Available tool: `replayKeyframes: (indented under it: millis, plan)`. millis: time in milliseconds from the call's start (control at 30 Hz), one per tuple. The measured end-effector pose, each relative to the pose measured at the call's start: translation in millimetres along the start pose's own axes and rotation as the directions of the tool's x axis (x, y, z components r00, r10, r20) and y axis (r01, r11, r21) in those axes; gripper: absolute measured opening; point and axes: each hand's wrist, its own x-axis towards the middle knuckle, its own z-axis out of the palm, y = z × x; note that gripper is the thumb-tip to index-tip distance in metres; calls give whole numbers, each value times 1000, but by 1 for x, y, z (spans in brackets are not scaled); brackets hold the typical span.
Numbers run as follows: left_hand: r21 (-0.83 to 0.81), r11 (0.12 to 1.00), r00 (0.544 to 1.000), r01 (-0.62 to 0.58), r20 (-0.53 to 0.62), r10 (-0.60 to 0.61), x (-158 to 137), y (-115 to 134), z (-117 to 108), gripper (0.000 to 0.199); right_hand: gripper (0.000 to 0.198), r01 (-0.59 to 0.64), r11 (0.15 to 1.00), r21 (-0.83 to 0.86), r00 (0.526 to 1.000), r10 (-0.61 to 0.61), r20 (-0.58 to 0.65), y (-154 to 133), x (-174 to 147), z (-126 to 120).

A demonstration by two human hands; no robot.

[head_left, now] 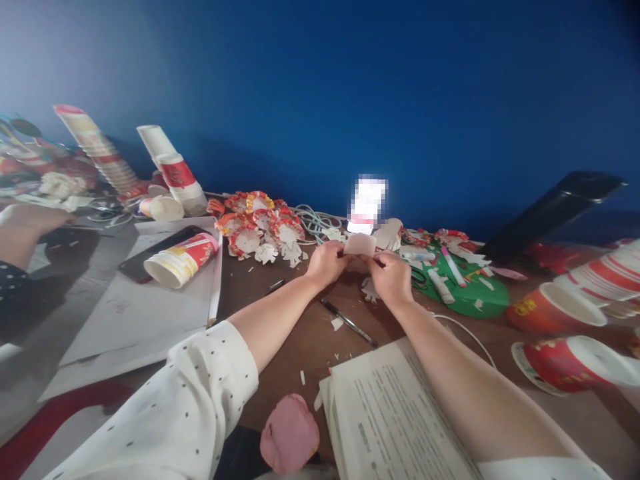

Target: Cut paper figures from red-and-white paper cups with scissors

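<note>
In the middle of the head view, a small pale pinkish piece of paper (pixel 360 245) is stretched between both hands above the brown table. My left hand (pixel 327 262) pinches its left edge, fingers closed. On the right edge, my right hand (pixel 393 272) grips it in the same way. Just behind the paper glows a bright, blurred-out screen (pixel 369 200). A cut white paper shape (pixel 370 290) lies under the hands, near a pen (pixel 349 322).
Cut red-and-white paper pieces (pixel 265 227) heap at the back left, near stacked paper cups (pixel 180 183). A green disc (pixel 475 290) with markers sits right. Printed sheets (pixel 385 413) and a pink round piece (pixel 290 433) lie in front. Another person's hand (pixel 35 219) shows far left.
</note>
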Motion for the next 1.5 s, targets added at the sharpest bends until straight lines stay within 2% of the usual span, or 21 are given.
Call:
replayKeyframes:
  millis: [200,300,400,467,567,767,867,967,1100,1167,1233,1367,1500]
  plan:
    - [-27,999,999,-44,-11,43,-1,-3,2,28,34,33,999,-31,999,-33,-5,0,-1,0]
    - [-80,991,994,-107,-44,104,0,-4,2,35,32,32,998,-59,999,-32,-7,-2,-1,-1]
    - [-163,973,985,-161,-83,149,1,-5,2,30,33,20,996,-83,1000,-20,1,-2,0,-2]
    - [-177,975,989,-135,-77,123,1,-5,0,22,33,18,996,-90,1000,-18,8,-1,0,-2]
    - [-159,987,999,-31,-29,27,1,-5,-3,19,31,15,995,-103,999,-12,34,-1,-1,-3]
    - [-160,980,993,120,11,-119,2,-9,-2,23,26,-8,982,-186,980,44,192,-8,3,-8]
    - [-179,967,983,180,-5,-184,2,-10,0,17,27,-43,996,-75,984,55,167,-14,16,-26]
    - [-148,964,975,220,-2,-223,1,-7,-1,14,31,-147,987,-70,986,152,73,-18,35,-59]
    - [-110,970,976,216,7,-217,0,-4,-3,14,32,-289,957,21,956,290,-32,-12,55,-106]
    - [-96,973,978,209,11,-209,0,-4,-2,15,31,-337,934,118,935,347,-78,-5,59,-123]
    - [-80,975,979,205,17,-204,1,-5,-1,16,30,-374,919,128,920,385,-75,2,61,-134]
    - [-64,974,976,216,23,-215,1,-6,1,16,25,-389,919,-65,921,389,-13,7,60,-141]
    - [-75,971,974,228,18,-228,1,-6,0,15,28,-290,887,-359,895,384,227,8,61,-136]
